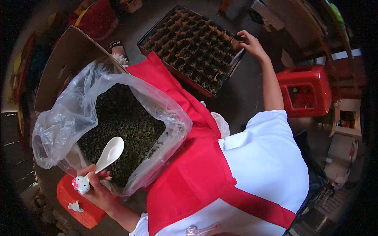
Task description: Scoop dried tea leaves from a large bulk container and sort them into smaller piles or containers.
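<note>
My left hand (pixel 97 187) is closed round the handle of a white spoon (pixel 110 152), which has a cartoon cat head with a pink bow at its end. The spoon's bowl appears bare, over dark dried leaves (pixel 123 126) that look like loose tea. These leaves fill a clear plastic bag (pixel 59 135) inside a cardboard carton (pixel 65 51). To the far right, my right hand (pixel 253 44) has its fingers bent at the edge of a shallow dark box (pixel 189 85), near a tan flap. Rows of small brown paper cells (pixel 193 43) holding dark leaf stand in that box.
A red stool (pixel 305 70) stands right of my right arm. Beneath the carton at lower left is an orange-red seat (pixel 80 204) with a crumpled white scrap. My red apron (pixel 189 173) spreads between carton and box. A red bucket (pixel 94 19) stands at far left.
</note>
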Action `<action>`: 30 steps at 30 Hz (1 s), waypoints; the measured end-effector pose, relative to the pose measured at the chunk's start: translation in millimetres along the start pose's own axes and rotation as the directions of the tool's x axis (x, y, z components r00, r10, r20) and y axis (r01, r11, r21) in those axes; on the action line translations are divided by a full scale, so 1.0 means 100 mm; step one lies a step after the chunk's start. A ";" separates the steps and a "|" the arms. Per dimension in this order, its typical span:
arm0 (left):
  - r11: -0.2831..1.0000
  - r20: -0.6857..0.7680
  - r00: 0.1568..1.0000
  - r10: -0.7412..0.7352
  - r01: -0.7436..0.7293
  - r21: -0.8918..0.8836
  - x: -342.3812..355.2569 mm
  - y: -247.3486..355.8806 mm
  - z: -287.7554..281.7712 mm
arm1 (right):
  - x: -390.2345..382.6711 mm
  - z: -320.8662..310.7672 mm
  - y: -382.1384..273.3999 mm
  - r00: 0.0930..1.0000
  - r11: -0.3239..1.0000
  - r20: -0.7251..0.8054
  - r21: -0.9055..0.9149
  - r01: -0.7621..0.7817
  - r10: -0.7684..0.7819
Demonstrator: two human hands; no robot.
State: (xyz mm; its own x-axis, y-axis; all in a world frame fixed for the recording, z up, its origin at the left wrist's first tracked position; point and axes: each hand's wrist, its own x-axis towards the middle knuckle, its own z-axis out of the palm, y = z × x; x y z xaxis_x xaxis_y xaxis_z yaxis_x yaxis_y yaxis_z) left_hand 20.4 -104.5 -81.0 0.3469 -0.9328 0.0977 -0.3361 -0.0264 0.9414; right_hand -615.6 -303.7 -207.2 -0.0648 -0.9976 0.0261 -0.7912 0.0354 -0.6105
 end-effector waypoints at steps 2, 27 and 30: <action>0.999 0.002 1.000 0.001 -0.001 0.035 -0.01 0.00 -0.01 | -0.02 0.04 -0.11 0.999 0.993 -0.039 -0.118 -0.014 0.010; 0.609 0.611 0.673 0.416 -0.705 0.362 0.48 0.08 0.73 | 0.36 0.57 -3.11 0.729 0.719 -0.140 0.120 0.685 -0.670; 0.632 0.682 0.605 0.412 -0.728 0.264 0.41 -0.04 0.95 | 0.47 0.86 -3.99 0.456 0.440 -0.062 0.174 0.881 -0.888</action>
State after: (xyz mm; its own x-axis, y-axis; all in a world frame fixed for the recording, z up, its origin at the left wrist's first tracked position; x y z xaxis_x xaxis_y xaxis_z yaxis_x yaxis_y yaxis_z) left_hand -46.7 -176.9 -111.5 -0.5258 -0.8198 0.2268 -0.6962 0.5679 0.4390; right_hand -250.9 -369.4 -30.5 0.6352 -0.4825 0.6031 -0.2992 -0.8736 -0.3837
